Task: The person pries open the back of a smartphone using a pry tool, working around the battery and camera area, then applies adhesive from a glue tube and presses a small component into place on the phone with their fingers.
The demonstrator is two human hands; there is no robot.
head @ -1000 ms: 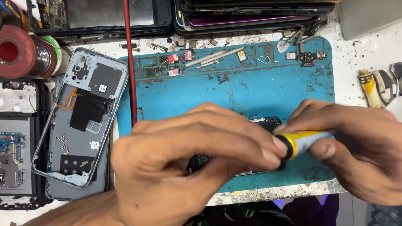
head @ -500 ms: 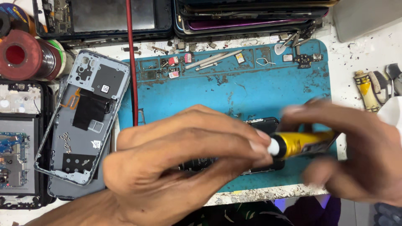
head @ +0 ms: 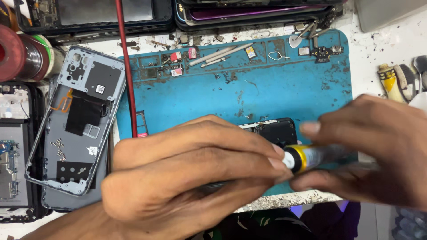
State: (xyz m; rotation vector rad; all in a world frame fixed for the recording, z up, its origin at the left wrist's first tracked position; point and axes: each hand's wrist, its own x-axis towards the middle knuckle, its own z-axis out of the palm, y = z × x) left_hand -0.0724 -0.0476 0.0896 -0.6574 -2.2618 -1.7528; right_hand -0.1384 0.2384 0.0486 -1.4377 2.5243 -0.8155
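Note:
My left hand (head: 187, 173) lies low over the blue work mat (head: 275, 95), its fingertips pinching the white tip of a yellow and black tube (head: 311, 158). My right hand (head: 373, 151) grips the body of that tube from the right. Under both hands lies a dark phone part (head: 278, 131); only its upper edge shows and the rest is hidden.
A grey phone back frame (head: 75, 120) lies left of the mat, with a red cable (head: 126, 66) along the mat's left edge. Small parts and tweezers (head: 222, 53) sit at the mat's top. Phones line the back; tape rolls (head: 22, 53) stand far left. Another yellow tube (head: 389, 80) lies right.
My right hand has shifted a little along the tube and blurs with motion. My left hand keeps its pinch on the tube's tip.

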